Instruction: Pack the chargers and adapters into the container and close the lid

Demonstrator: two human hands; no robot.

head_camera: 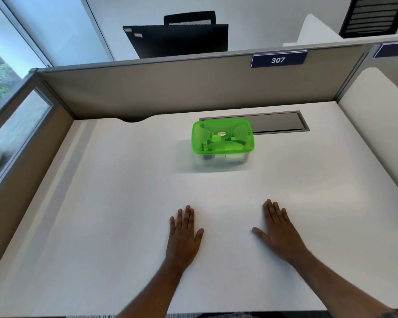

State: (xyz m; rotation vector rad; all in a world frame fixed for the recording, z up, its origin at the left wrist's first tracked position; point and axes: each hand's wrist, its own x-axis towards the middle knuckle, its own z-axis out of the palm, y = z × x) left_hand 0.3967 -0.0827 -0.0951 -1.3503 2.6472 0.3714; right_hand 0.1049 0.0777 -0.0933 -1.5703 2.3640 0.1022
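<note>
- Left hand (184,230) and right hand (278,227) lay flat on the white desk (101,226), fingers spread, holding nothing; likely resting, task looked done.
- Clear container (222,158) sat well beyond both hands, green lid (223,137) seated on top, dark items dimly visible inside.

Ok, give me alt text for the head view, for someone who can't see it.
A clear container with its green lid on sits toward the back of a white desk, dark and pale items dimly visible inside. Nearer the camera, the left hand and right hand lie flat and empty on the desk, apart from the container.
</note>
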